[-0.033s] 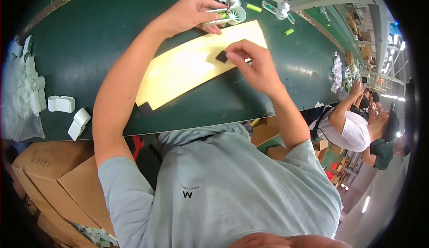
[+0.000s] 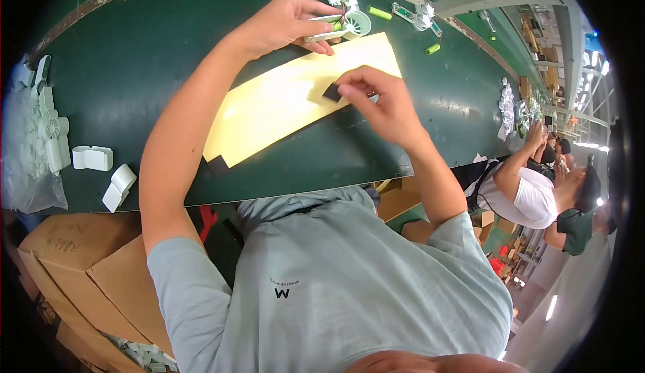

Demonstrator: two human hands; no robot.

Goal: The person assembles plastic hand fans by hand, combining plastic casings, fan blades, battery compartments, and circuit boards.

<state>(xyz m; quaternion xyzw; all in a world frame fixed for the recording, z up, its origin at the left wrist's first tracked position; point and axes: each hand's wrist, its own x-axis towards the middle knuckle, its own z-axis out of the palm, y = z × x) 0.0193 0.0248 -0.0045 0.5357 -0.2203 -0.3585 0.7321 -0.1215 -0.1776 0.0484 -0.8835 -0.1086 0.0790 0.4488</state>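
My left hand (image 2: 293,25) is closed on a white plastic fan housing (image 2: 358,23) with a round vaned end. A green cylindrical cell (image 2: 337,26) and thin dark wires show inside it. Between thumb and fingers of my right hand (image 2: 378,97) is a small black square pad (image 2: 332,92), over the lower edge of a yellow sheet (image 2: 269,112). Another black piece (image 2: 218,165) sits at the sheet's lower left corner. The sheet lies aslant on the green tabletop (image 2: 282,164), below the housing.
Beyond the housing lie a loose green cell (image 2: 379,13) and a white part with a green board (image 2: 413,15). White shells (image 2: 92,158) and a clear bag of parts (image 2: 33,144) are at left. Cardboard boxes (image 2: 87,272) stand below the table. Another person (image 2: 517,188) works at right.
My right hand has shifted slightly down with the black pad. The fan housing has turned a little in my left hand, showing more of the green cell.
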